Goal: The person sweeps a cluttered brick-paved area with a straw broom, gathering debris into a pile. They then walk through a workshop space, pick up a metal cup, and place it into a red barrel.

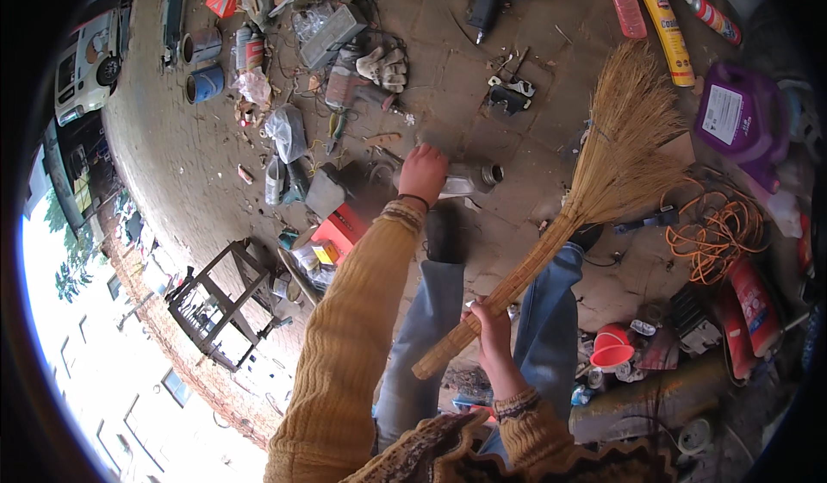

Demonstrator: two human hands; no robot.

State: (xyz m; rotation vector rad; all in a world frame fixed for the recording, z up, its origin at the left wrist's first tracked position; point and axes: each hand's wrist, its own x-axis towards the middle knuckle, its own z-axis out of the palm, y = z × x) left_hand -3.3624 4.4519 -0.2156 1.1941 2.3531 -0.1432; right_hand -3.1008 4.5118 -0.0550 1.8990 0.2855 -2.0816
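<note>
I saw the straw broom [603, 168] slanting, its handle [448, 347] clamped in the grip of the right hand [492, 328], and, left of the broom, the grip of the left hand [422, 174] closed round a clear bottle [466, 180], which might drop if the broom knocked it.

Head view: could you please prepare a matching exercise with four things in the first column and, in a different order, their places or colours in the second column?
Column 1
1. Broom
2. Clear bottle
3. Jug
4. Cord

Column 2
A. Orange, in a loose tangle
B. At the left hand
C. Purple, with a pale label
D. Gripped by its handle in the right hand

Right pairs: 1-D, 2-B, 3-C, 4-A.
</note>
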